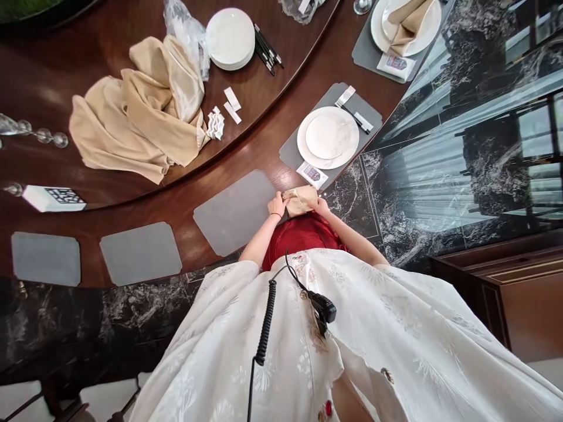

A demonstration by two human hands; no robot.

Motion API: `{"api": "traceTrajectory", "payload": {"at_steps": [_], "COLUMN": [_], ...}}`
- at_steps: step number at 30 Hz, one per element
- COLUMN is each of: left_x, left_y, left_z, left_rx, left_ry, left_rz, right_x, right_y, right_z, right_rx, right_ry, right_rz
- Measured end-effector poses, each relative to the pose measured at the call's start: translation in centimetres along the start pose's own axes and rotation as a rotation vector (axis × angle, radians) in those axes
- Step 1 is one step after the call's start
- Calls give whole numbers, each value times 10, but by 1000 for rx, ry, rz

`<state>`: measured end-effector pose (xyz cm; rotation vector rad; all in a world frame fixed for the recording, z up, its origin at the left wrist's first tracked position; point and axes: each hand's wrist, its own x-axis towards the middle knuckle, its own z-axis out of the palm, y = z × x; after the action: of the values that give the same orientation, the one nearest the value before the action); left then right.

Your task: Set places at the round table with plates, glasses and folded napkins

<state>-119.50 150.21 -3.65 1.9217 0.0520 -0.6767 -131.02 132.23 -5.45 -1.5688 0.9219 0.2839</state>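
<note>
My left hand and my right hand both grip a folded beige napkin at the edge of a dark wooden table. The napkin is pressed between them, and part of it is hidden by my fingers. A bare grey placemat lies just left of my left hand. Ahead of my right hand, a white plate set sits on another grey placemat, with a small printed card near its lower edge.
A heap of beige cloth, stacked white plates and black chopsticks lie on the round inner tabletop. Two more grey placemats lie to the left. Dark marble flooring lies right of the table.
</note>
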Motion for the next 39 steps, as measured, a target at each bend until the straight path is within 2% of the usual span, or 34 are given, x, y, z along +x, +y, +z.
{"api": "traceTrajectory", "payload": {"at_steps": [2, 5, 8, 10, 13, 15, 16, 18, 20, 21, 23, 25, 29, 33, 35, 37, 38, 39], "left_x": [6, 19, 30, 33, 30, 27, 27, 28, 34, 38, 46, 54, 67, 70, 65, 56, 52, 46], "left_y": [3, 10, 17, 20, 24, 27, 28, 31, 34, 35, 36, 35, 27, 15, 9, 3, 1, -1], "left_z": [-3, 3, 13, 16, 15, 14, 14, 14, 14, 14, 15, 17, 25, 28, 28, 28, 29, 31], "left_rx": [90, 112, 178, 182, 68, -7, 2, 138, 354, 449, 584, 679, 836, 843, 761, 641, 585, 539], "left_ry": [-95, -354, -482, -507, -469, -430, -459, -641, -869, -943, -985, -956, -815, -656, -473, -290, -218, -155], "left_rz": [138, 367, 512, 513, 366, 261, 252, 347, 519, 590, 668, 674, 604, 542, 469, 366, 310, 253], "right_x": [5, 5, 5, 7, 15, 22, 26, 34, 40, 42, 43, 41, 36, 25, 17, 10, 8, 8], "right_y": [6, 17, 28, 31, 32, 32, 32, 33, 35, 36, 36, 33, 24, 31, 44, 55, 59, 61], "right_z": [1, 5, 7, 7, 10, 14, 16, 20, 21, 21, 23, 26, 26, -2, -18, -27, -28, -25], "right_rx": [-98, -250, -402, -522, -734, -831, -861, -904, -960, -993, -1055, -1094, -1054, -875, -758, -600, -490, -361], "right_ry": [13, 12, -91, -182, -287, -351, -388, -458, -491, -486, -461, -450, -460, -487, -363, -182, -140, -153], "right_rz": [-50, -175, -349, -443, -521, -639, -722, -891, -998, -1019, -1020, -995, -968, -995, -848, -533, -368, -232]}}
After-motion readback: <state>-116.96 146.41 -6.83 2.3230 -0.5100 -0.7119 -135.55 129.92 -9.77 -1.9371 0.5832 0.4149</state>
